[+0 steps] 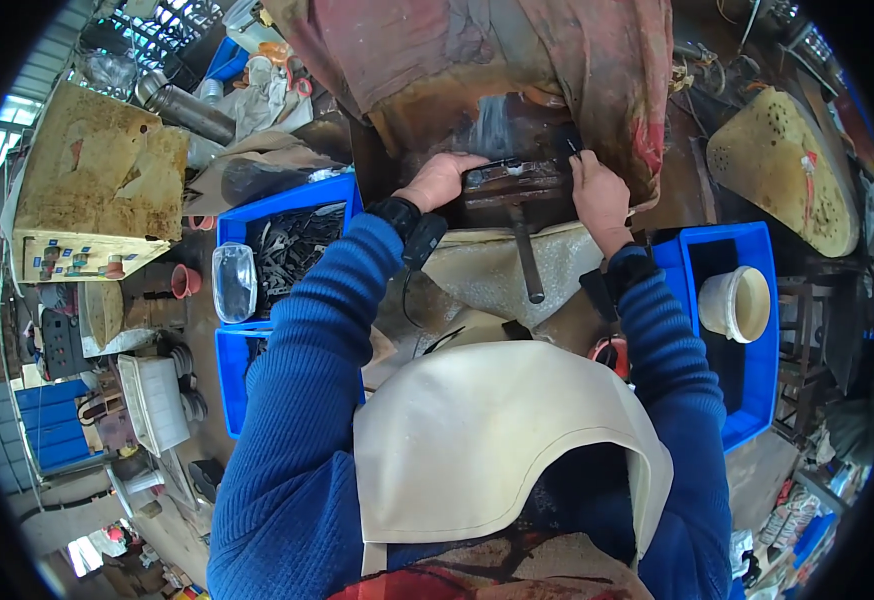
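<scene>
My left hand [439, 180] pinches a thin dark metal piece [492, 164], which lies along the top of a worn metal rest [517, 185]. Opposite it, my right hand [600, 196] is closed on a small dark strip [572, 146] that sticks up past the fingertips. The strip's exact kind is too small to tell. From the rest, a round metal bar [526, 260] points back toward me. A pale, blurred patch [492, 125], like spray or a moving surface, shows just beyond the rest, under hanging reddish cloths [397, 45].
A blue bin [287, 197] with many dark metal pieces and a clear plastic tub [235, 283] stands left. Right, another blue bin [759, 390] holds a white bucket [722, 308]. A stained control box [97, 170] stands far left. Bubble wrap [477, 275] hangs below the rest.
</scene>
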Tool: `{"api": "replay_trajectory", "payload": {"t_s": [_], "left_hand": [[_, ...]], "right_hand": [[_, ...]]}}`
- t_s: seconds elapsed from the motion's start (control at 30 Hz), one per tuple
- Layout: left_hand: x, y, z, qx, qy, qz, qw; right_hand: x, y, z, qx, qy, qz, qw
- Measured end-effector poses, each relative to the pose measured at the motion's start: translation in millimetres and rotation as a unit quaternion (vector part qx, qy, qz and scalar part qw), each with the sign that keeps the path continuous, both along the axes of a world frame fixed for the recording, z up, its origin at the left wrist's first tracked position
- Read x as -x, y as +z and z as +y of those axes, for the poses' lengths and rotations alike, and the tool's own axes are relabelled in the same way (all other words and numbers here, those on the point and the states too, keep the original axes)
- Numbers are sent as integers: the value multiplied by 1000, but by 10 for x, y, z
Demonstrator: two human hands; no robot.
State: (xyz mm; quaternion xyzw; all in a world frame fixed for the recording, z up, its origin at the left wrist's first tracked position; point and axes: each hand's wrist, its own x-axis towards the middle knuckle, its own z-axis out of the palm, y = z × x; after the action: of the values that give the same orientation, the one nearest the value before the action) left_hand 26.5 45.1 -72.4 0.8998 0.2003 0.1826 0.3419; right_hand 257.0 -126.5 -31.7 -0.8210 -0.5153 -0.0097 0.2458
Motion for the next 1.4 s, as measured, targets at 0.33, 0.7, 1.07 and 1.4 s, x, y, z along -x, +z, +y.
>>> {"api": "replay_trajectory", "payload": {"t_s": [0.33, 0.7, 1.07, 1.4], "left_hand": [[12, 309, -15, -133, -17, 179, 975], [237, 834, -801, -224, 32, 75, 971], [-14, 799, -1277, -283, -237, -49, 928], [-318, 1385, -736, -187, 77, -156, 967]], "right_hand": [[13, 21, 18, 36, -15, -21, 999], [13, -19, 13, 24, -18, -25, 999], [29, 21, 49, 51, -25, -39, 998], [29, -4, 14, 32, -27, -20, 999]]}}
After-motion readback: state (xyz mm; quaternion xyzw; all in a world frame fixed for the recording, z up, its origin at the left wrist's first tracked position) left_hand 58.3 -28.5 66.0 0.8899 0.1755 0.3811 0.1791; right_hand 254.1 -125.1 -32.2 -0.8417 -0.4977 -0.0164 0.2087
